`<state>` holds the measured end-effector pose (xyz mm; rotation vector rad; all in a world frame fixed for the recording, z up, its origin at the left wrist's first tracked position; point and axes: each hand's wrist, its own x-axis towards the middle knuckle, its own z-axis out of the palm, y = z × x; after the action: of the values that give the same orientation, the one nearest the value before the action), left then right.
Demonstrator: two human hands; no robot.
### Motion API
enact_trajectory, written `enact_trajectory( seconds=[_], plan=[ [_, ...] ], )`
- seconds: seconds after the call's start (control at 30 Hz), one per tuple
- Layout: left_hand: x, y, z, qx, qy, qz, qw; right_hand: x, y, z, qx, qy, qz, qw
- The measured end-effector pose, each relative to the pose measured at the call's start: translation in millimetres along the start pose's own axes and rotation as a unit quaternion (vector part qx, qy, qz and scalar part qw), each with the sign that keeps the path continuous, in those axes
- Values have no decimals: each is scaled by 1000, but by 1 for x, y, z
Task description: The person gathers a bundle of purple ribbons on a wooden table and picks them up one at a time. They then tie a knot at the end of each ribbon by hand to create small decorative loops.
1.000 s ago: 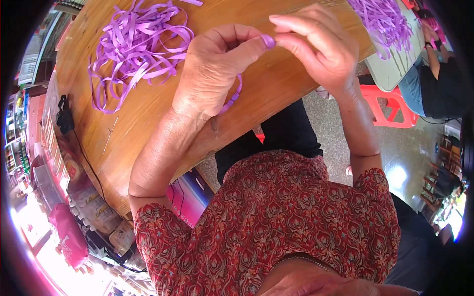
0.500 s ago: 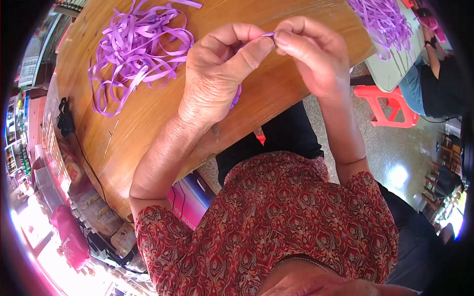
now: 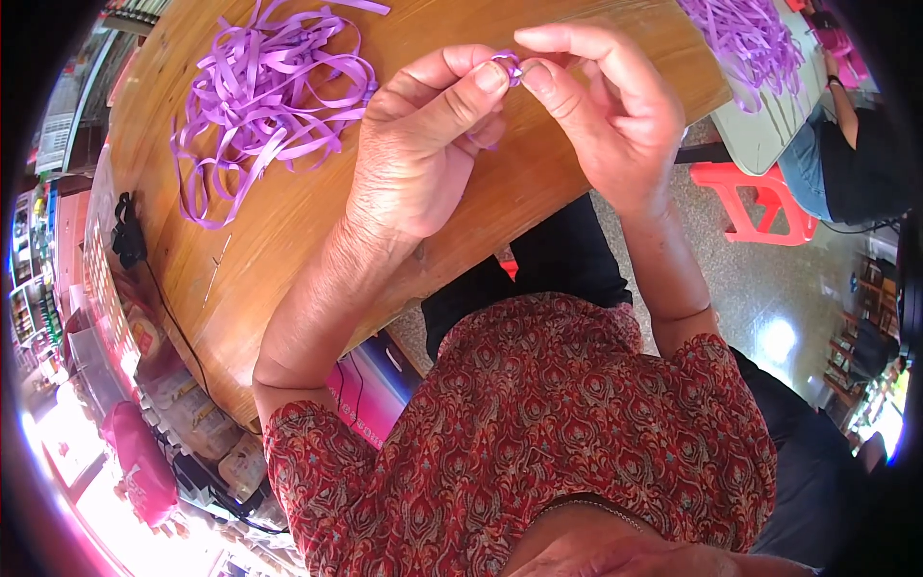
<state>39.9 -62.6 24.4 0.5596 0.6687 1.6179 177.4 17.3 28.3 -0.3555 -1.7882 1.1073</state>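
Above the table, my left hand [image 3: 418, 130] is closed, pinching a small loop of purple ribbon [image 3: 510, 65] between thumb and forefinger. A bit more purple ribbon shows under its curled fingers. My right hand [image 3: 615, 115] faces it with the forefinger stretched out and the thumb apart from it. That thumb's tip is beside the ribbon loop, perhaps touching it. The other right fingers are partly hidden behind the thumb. On the tabletop, left of my left hand, lies a tangled heap of purple ribbon [image 3: 274, 91].
The wooden table [image 3: 317, 216] carries a thin metal tool [image 3: 217, 269] and a black cabled object [image 3: 126, 231] at its left edge. A red plastic stool [image 3: 755, 200] stands to the right. Beyond, another person sits by a pale table [image 3: 755, 139] with more purple ribbon [image 3: 755, 48].
The right forefinger has lifted away from the right thumb, where both were pinching the ribbon before. A small ribbon loop now shows at the left fingertips, and the left hand has shifted slightly left.
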Motion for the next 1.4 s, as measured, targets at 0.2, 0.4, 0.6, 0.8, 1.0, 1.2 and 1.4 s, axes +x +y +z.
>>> enact_trajectory(
  seconds=[0.2,0.4,0.6,0.8,1.0,1.2,1.4],
  plan=[
    [1,0,-2,-4,-14,-2,1000,5,6,-3,-72,8,-123,990],
    [-1,-1,3,36,35,2,999,7,1,-5,-87,2,-121,989],
    [-2,2,5,103,31,-10,994,-2,1,-3,-6,38,-28,999],
    [-4,2,12,182,31,24,982,-7,6,-10,100,26,59,993],
    [-5,4,12,236,55,36,970,-11,3,-14,124,22,120,985],
    [-5,3,11,245,63,34,967,-8,2,-20,5,11,3,1000],
    [-5,3,16,249,104,12,963,0,-5,-22,-158,-31,-124,979]
  ],
)
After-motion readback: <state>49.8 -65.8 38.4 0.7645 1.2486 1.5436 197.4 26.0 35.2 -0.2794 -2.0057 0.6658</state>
